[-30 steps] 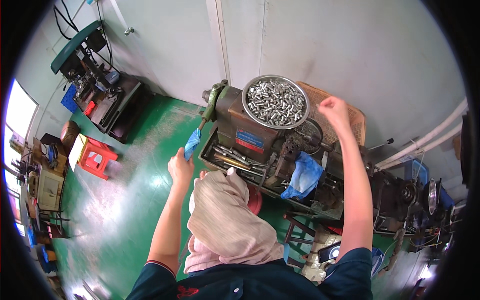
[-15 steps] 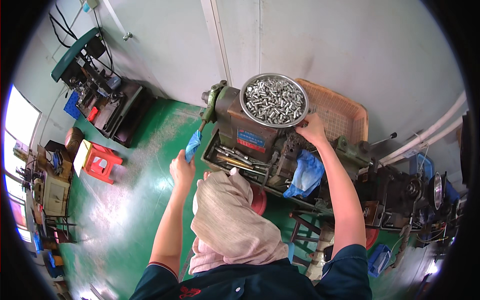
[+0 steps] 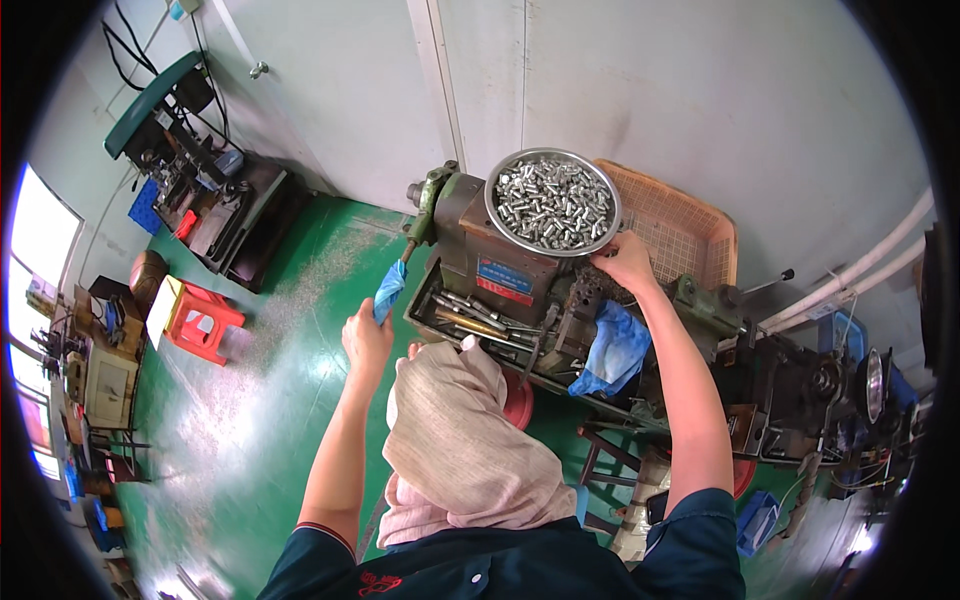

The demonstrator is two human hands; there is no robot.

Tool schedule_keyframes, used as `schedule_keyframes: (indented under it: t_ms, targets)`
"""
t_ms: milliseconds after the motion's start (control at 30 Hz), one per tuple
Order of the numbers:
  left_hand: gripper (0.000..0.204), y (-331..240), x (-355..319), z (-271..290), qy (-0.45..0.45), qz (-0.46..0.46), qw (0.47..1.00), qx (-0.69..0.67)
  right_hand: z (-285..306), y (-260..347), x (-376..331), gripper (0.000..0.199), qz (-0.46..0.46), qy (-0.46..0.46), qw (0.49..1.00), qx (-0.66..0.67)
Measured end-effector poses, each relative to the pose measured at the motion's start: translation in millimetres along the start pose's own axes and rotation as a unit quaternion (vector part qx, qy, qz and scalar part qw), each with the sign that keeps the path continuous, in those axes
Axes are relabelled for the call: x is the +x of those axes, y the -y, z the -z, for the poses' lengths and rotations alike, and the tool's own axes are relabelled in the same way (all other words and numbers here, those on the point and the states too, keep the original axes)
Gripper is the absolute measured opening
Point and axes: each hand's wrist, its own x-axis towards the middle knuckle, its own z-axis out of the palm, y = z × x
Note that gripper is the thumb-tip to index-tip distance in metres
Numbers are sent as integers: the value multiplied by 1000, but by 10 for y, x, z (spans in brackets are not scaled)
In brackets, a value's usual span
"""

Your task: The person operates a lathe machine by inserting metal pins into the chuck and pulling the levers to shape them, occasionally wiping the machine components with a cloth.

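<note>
My left hand (image 3: 367, 338) is closed around a lever handle wrapped in blue plastic (image 3: 390, 288), which hangs from the left end of a green bench machine (image 3: 462, 232). My right hand (image 3: 626, 263) is at the machine's middle, just below the bowl's right rim. Its fingertips are pinched together, and what they hold is hidden or too small to make out. On top of the machine rests a steel bowl (image 3: 489, 208) full of small shiny metal cylinders (image 3: 556, 204). A blue cloth (image 3: 613, 350) hangs over the machine's front, below my right forearm.
Behind the bowl lies a brown plastic basket (image 3: 700, 222). Tools and rods (image 3: 478, 318) fill a tray at the machine's front. A wooden stool (image 3: 607, 450) stands below. To the left are a red plastic stool (image 3: 205, 325) and a drill press (image 3: 150, 108); more machinery (image 3: 815, 385) stands right.
The whole view has shifted very slightly. Both hands keep their places, the left on the wrapped lever and the right below the bowl's rim.
</note>
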Motion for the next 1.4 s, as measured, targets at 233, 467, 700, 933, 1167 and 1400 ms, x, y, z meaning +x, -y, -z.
schedule_keyframes:
  t_ms: [233, 467, 700, 933, 1167, 1400]
  targets:
    - [17, -13, -11, 15, 10, 11, 1000, 0, -18, 19, -13, 15, -19, 10, 999, 38]
    - [18, -23, -23, -2, 5, 11, 1000, -3, -62, 44, 3, 16, -7, -8, 998, 58]
    - [17, 193, 194, 28, 15, -5, 999, 47, -50, 64, 2, 17, -1, -21, 998, 54]
    - [8, 565, 506, 71, 0, -39, 995, 92, 434, 64, 26, 16, 51, -44, 992, -108]
    - [7, 548, 576, 30, 21, -25, 996, 84, 1670, -801, -343, 27, -204, -117, 891, -387]
    - [7, 556, 545, 84, 10, -27, 996, 81, 2108, -1294, -1415, 38, -198, -180, 839, -474]
